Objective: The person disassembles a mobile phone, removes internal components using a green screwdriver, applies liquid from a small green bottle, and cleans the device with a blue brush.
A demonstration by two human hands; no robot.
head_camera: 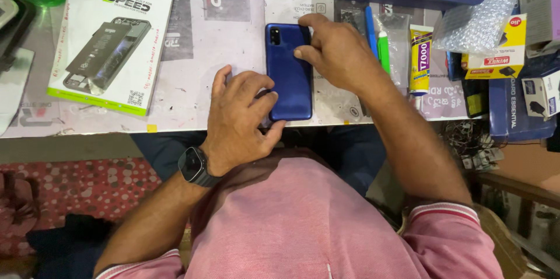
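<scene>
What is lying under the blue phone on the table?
The blue phone lies back up on a printed table mat. Left hand and right hand press on it. Anything directly beneath it is covered.

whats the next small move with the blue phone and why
Probably press along the blue phone edges to seat its back. It lies back-up on the table, the left hand pinching its lower edge, the right hand with fingertips on its upper right edge.

worktable (pixel 227 40), blue phone (pixel 290 83), battery box (pixel 112 37)
</scene>
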